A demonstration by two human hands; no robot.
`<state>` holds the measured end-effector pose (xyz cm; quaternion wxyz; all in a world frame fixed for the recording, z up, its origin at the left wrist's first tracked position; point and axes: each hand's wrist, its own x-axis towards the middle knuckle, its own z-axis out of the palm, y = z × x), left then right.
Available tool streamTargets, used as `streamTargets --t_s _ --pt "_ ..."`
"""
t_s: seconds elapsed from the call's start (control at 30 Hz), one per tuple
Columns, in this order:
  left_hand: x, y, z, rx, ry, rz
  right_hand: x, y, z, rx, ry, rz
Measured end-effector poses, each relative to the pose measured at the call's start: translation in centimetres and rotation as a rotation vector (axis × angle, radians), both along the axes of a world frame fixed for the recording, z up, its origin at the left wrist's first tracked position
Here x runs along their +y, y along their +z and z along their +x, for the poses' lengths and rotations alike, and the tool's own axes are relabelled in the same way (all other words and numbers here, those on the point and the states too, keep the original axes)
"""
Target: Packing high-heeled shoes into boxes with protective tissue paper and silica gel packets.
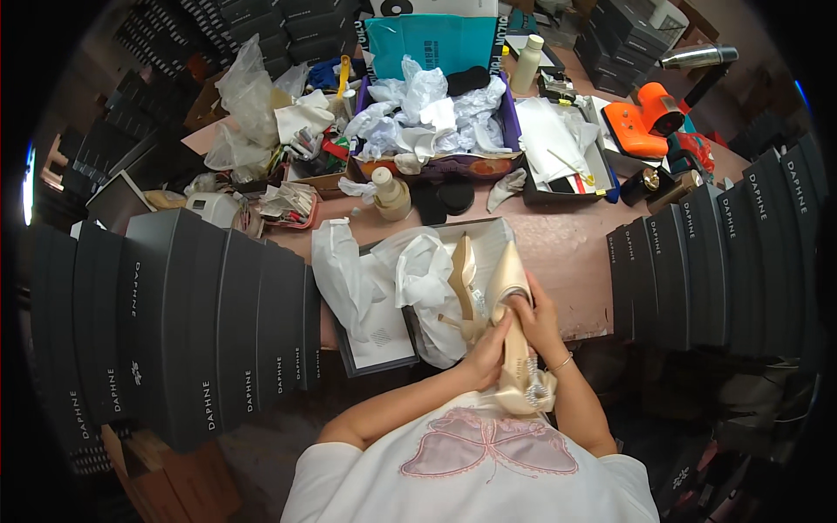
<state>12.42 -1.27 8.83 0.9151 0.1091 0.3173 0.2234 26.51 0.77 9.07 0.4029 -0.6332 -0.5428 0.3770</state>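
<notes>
Where the left hand (490, 355) and right hand (541, 322) have fingers wrapped around the cream shoe (508, 272) (toe pointing outward), the paired grip apparently steadies it near the white shirt (366, 475); tissue paper (422, 272) likely cushions the second shoe (463, 277) in the box (495, 229).

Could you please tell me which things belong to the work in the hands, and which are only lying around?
Likely part of the work:
cream shoe, held by the left hand and right hand
second shoe, in the open box
white tissue paper

Apparently just lying around:
orange device
squat bottle
purple-sided box of crumpled paper
</notes>
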Motion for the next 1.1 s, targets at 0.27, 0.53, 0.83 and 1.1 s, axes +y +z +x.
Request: streamTargets --t_s 0.27,0.53,0.83,1.1 --pt "8.2 -3.7 -1.4 0.975 -0.212 1.714 4.4 -9.4 12.9 0.034 -0.207 0.01" --pt "10.2 -8.1 -3.7 1.294 -1.068 2.125 0.4 -10.3 17.9 -0.79 0.189 -0.032" --pt "13.2 1.8 -3.2 1.017 -0.895 2.054 0.4 -11.8 12.6 -0.41 0.277 0.138" --pt "9.7 10.6 -5.0 0.484 -0.122 1.014 0.9 9.7 12.0 0.241 0.162 -0.014"
